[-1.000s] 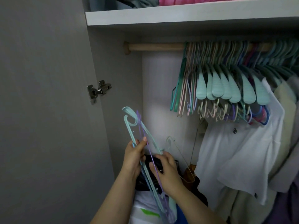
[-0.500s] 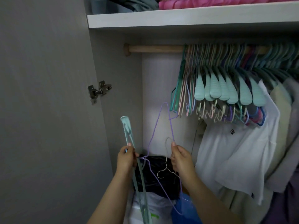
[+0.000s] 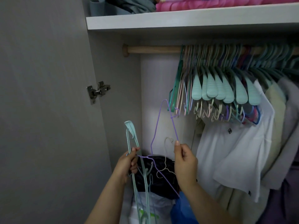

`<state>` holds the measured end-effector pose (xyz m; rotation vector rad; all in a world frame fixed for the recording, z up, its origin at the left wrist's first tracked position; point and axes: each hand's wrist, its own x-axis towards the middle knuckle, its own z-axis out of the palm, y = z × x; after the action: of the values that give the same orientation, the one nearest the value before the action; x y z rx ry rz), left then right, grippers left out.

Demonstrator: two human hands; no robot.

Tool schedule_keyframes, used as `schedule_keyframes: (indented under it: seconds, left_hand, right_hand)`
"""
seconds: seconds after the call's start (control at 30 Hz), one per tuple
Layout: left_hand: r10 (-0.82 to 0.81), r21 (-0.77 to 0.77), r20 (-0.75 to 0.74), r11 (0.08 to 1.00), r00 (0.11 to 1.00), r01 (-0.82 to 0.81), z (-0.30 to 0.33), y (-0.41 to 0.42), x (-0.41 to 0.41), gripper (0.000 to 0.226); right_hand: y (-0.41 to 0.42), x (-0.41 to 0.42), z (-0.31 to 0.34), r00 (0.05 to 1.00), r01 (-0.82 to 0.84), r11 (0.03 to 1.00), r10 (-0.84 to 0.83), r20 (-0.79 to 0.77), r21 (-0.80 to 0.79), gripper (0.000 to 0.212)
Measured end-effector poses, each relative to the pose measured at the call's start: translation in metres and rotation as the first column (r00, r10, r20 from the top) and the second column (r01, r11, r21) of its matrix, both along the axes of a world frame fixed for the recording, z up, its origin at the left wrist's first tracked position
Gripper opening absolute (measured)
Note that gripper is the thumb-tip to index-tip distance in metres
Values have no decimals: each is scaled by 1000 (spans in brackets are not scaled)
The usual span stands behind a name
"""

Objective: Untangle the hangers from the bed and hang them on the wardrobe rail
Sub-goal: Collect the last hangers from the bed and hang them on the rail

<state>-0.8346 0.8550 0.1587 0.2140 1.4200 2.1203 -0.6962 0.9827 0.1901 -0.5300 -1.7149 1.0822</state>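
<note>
My left hand (image 3: 127,165) grips a bunch of mint green hangers (image 3: 131,143) that stand upright in front of the wardrobe's left wall. My right hand (image 3: 184,160) pinches the wire of a thin purple hanger (image 3: 156,125), whose corner points up beside the hung hangers. A cream wire hanger (image 3: 165,168) dangles between my hands, caught with the purple one. The purple wire crosses to my left hand. The wooden rail (image 3: 152,49) runs above, bare at its left end.
Many hangers (image 3: 216,88) crowd the rail from the middle to the right, with white and beige garments (image 3: 234,151) below them. A shelf (image 3: 178,18) with folded bedding sits above. The door with its hinge (image 3: 97,91) stands at left. Bags (image 3: 153,206) fill the wardrobe floor.
My hands have drawn apart. The purple hanger has been pulled out of the green bunch and swung up to the right, and the cream hanger now hangs between my hands.
</note>
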Motion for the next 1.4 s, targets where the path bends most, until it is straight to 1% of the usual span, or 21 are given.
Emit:
schedule_keyframes:
  seconds: [0.13, 0.2, 0.3, 0.4, 0.47, 0.53, 0.6, 0.67, 0.7, 0.73, 0.8, 0.83, 0.87, 0.9, 0.97, 1.03, 1.07, 1.2, 1.3, 1.33, 1.4]
  left_hand:
    - [9, -226, -192, 973, 981, -53, -1, -2, -1, 17]
    - [27, -304, -262, 946, 965, -109, 3, 0, -1, 24]
    - [60, -353, -257, 923, 964, -151, 8, 2, -6, 36]
    - [73, -365, -224, 918, 972, -153, 13, 3, -11, 35]
    - [74, -373, -238, 914, 968, -161, 13, 2, -15, 37]
    - [72, -406, -276, 895, 958, -185, 11, 0, -21, 37]
    - [44, -449, -298, 875, 953, -181, 6, -5, -28, 35]
    - [14, -482, -307, 860, 952, -168, 0, -10, -34, 35]
    - [3, -493, -322, 853, 947, -171, -5, -12, -36, 34]
    - [-6, -507, -345, 843, 939, -181, -9, -13, -38, 33]
    - [-24, -541, -387, 815, 922, -206, -17, -13, -40, 31]
    - [-24, -557, -403, 799, 915, -225, -21, -11, -42, 32]
    - [-15, -565, -414, 788, 910, -244, -25, -10, -44, 34]
    - [5, -561, -409, 787, 913, -256, -28, -9, -46, 37]
    - [60, -525, -358, 812, 932, -253, -31, -8, -47, 42]
    - [90, -475, -303, 849, 949, -232, -30, -8, -43, 43]
    - [100, -436, -273, 874, 957, -215, -28, -9, -40, 43]
    - [173, -244, -117, 949, 978, -197, -19, -11, -37, 39]
    - [234, -172, 74, 960, 969, -219, -19, -14, -49, 37]
    - [231, -167, 99, 963, 968, -212, -18, -14, -52, 37]
    - [218, -198, 67, 959, 974, -201, -17, -11, -54, 35]
  right_hand:
    - [4, 0, 3, 999, -13, 999, 11, -37, -41, 47]
    - [3, -3, -1, 998, 26, 997, -31, -57, -78, 48]
    - [-2, -6, -14, 992, 46, 989, -61, -109, -142, 53]
    - [-5, -7, -29, 973, -105, 952, 39, -226, -288, 53]
    - [3, -10, -30, 969, -200, 903, 126, -211, -381, 70]
    - [22, -13, -17, 942, -334, 787, 254, -221, -519, 89]
    - [49, -7, 4, 869, -494, 595, 367, -333, -634, 90]
    - [73, 9, 25, 787, -586, 420, 497, -365, -693, 90]
    - [82, 18, 34, 742, -589, 367, 599, -301, -720, 90]
    - [88, 24, 39, 677, -562, 360, 718, -164, -745, 88]
    - [89, 28, 44, 452, -489, 470, 857, 247, -735, 74]
    - [85, 27, 45, 331, -475, 536, 844, 423, -697, 70]
    - [80, 26, 45, 241, -480, 585, 805, 542, -654, 66]
    - [75, 23, 45, 192, -496, 605, 776, 601, -623, 60]
    - [70, 21, 44, 155, -520, 602, 764, 626, -606, 41]
    - [69, 21, 43, 161, -539, 595, 767, 621, -596, 31]
    - [69, 22, 41, 196, -545, 612, 757, 623, -573, 28]
    - [72, 24, 26, 465, -516, 719, 691, 553, -466, 26]
    - [83, 32, 13, 571, -501, 739, 673, 470, -450, 26]
    - [87, 36, 12, 596, -492, 741, 669, 444, -457, 25]
    - [93, 42, 12, 640, -482, 739, 664, 387, -471, 24]
